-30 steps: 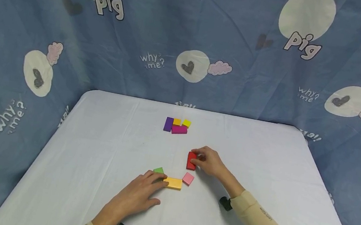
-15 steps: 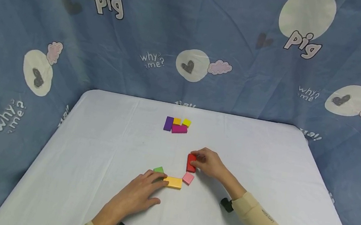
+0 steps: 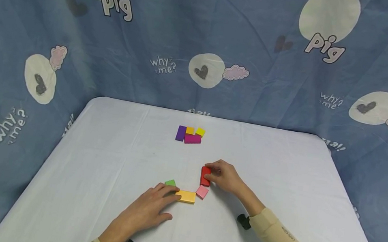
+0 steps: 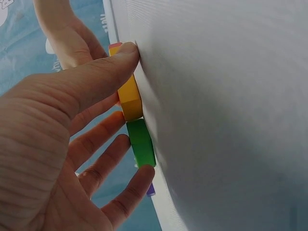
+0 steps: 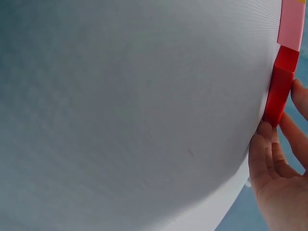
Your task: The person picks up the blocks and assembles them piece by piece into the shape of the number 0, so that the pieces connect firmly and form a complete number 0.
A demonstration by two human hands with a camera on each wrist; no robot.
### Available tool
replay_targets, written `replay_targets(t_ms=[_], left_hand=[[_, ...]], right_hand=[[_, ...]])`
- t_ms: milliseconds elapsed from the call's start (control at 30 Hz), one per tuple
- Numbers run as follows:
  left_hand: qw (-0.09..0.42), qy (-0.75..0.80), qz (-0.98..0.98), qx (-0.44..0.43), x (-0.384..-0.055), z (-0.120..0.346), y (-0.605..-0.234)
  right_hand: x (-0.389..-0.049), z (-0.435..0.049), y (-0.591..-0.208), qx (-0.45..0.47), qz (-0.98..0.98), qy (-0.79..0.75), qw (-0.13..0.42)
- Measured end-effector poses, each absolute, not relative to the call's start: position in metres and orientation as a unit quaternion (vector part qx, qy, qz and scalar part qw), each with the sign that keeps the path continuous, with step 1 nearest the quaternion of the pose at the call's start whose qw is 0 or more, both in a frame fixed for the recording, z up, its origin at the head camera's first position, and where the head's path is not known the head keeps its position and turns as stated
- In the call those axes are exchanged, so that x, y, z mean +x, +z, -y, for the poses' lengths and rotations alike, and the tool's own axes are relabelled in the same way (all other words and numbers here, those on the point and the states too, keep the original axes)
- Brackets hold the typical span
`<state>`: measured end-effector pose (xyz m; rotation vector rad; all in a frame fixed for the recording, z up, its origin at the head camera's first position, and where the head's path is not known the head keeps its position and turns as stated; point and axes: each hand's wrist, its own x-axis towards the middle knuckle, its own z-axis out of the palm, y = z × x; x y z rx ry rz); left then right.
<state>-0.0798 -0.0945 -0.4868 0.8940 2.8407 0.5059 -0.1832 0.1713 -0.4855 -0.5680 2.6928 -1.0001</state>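
My right hand [image 3: 225, 176] pinches a red rectangular block [image 3: 205, 181] between thumb and fingers. The block's near end sits right at a small pink block [image 3: 202, 192]; in the right wrist view the red block [image 5: 279, 94] and the pink block [image 5: 291, 26] line up end to end. Loosely spread, the fingers of my left hand [image 3: 147, 208] rest at the left end of a yellow-orange rectangular block [image 3: 187, 197] and beside a green block [image 3: 170, 182]. The green block [image 4: 140, 142] adjoins the yellow-orange one [image 4: 129, 98] in the left wrist view. My hand partly covers the green block.
Farther back on the white table [image 3: 132, 141] lies a cluster: a purple block [image 3: 181, 133], a small orange one [image 3: 190, 130], a small yellow one [image 3: 200, 132] and a magenta one [image 3: 192, 139]. A blue printed curtain [image 3: 248, 99] hangs behind the table.
My right hand has slid the red block slightly toward me, closing the gap to the pink block. My left hand and the other blocks have stayed in place.
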Motion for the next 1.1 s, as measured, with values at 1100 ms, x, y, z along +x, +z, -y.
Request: replay_targets(t_ms=[1100], left_hand=[[0.053,0.171,-0.937,0.300,-0.080,0.096,-0.488]], right_hand=[[-0.161,-0.178,-0.475,-0.205,-0.917,-0.343,0.017]])
